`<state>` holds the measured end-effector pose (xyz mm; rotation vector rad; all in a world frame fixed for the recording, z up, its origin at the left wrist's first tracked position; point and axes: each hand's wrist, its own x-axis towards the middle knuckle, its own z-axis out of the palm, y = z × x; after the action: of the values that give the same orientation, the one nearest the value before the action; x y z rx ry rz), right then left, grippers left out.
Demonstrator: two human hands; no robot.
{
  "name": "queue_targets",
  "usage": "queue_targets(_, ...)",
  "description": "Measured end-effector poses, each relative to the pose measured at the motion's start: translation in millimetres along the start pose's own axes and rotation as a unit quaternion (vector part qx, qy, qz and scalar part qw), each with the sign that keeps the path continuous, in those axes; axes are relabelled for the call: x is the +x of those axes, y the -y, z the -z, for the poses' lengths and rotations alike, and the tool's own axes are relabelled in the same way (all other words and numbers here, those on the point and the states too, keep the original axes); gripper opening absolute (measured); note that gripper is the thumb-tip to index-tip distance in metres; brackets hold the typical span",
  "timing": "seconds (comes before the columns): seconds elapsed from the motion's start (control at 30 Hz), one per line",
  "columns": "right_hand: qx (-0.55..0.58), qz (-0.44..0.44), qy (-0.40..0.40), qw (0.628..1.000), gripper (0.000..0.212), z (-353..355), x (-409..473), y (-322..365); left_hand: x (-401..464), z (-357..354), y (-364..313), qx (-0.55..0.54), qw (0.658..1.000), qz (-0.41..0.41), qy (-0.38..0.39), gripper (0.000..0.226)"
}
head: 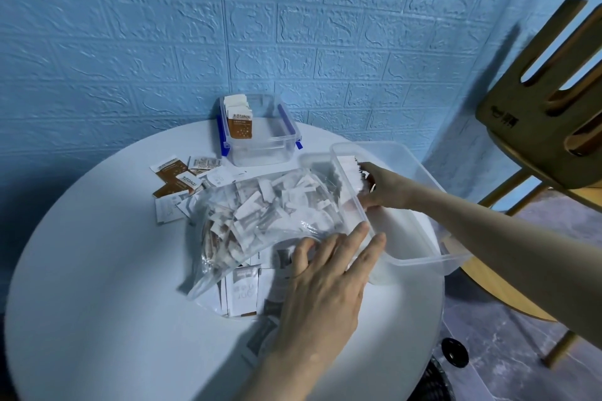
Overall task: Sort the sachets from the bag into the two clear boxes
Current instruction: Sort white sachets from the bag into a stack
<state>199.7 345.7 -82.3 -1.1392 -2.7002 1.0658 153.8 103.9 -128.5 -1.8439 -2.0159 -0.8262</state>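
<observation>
Flat brown-and-white paper sachets (177, 177) lie loose on the smooth round white surface (97, 286), beyond and left of both hands. The crinkled clear plastic bag (260, 215), stuffed with more, touches the left hand (325, 283), whose straight fingers rest on it. Farther off sits a blue-clipped clear box (260, 130). The right hand (378, 187) grips upright white sachets inside the larger translucent box (420, 257).
</observation>
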Motion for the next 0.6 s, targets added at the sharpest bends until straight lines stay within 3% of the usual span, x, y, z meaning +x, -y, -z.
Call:
queue_targets(0.23, -0.073, -0.007, 0.010, 0.997, 0.078, -2.7, -0.5, 0.4, -0.4, 0.2, 0.9, -0.010, 1.000, 0.000, 0.004, 0.063)
queue_targets(0.37, -0.072, -0.018, 0.016, 0.997, 0.040, 1.1, -5.5, 4.8, -0.1, 1.0, 1.4, -0.012, 1.000, 0.000, 0.009, 0.064)
queue_targets(0.6, -0.041, -0.003, 0.018, 0.999, 0.038, 1.1, -10.5, 6.3, -0.4, 1.8, 0.8, -0.018, 1.000, 0.002, 0.020, 0.064)
